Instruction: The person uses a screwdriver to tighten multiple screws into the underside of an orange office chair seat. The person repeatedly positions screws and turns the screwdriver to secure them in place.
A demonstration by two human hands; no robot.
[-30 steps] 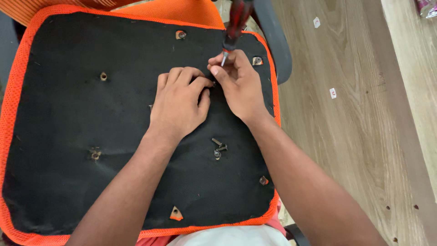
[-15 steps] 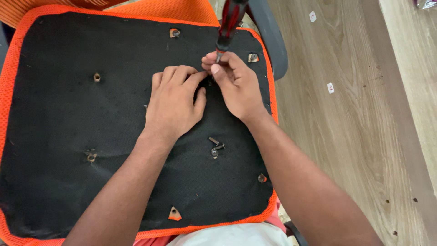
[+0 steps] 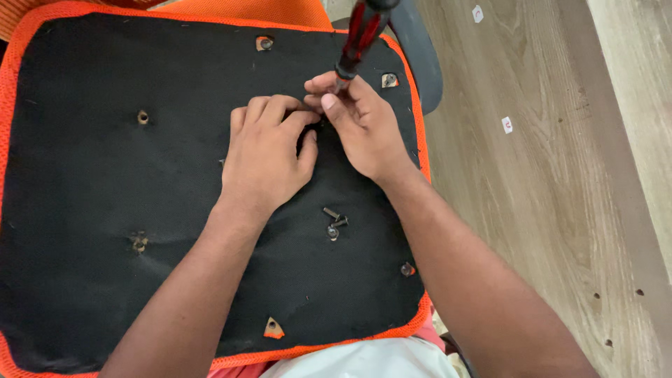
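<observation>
An upturned chair seat [image 3: 105, 210], black underside with an orange mesh rim, lies in front of me. My right hand [image 3: 360, 122] grips the shaft of a red and black screwdriver [image 3: 358, 38], which stands almost upright with its tip down at the seat. My left hand [image 3: 266, 150] rests flat on the black fabric, its fingertips pinched right beside the tip. What sits under the tip is hidden by the fingers. A few loose bolts [image 3: 334, 224] lie just below my hands.
Screw holes [image 3: 143, 117] dot the black panel, with cut-outs [image 3: 273, 327] near its edges. A dark chair armrest [image 3: 420, 59] juts out at the upper right. Light wooden flooring [image 3: 560, 175] runs along the right, with a small white sticker [image 3: 507, 125] on it.
The screwdriver handle has tilted slightly and both hands have shifted a little on the seat. The grip and the loose bolts look unchanged.
</observation>
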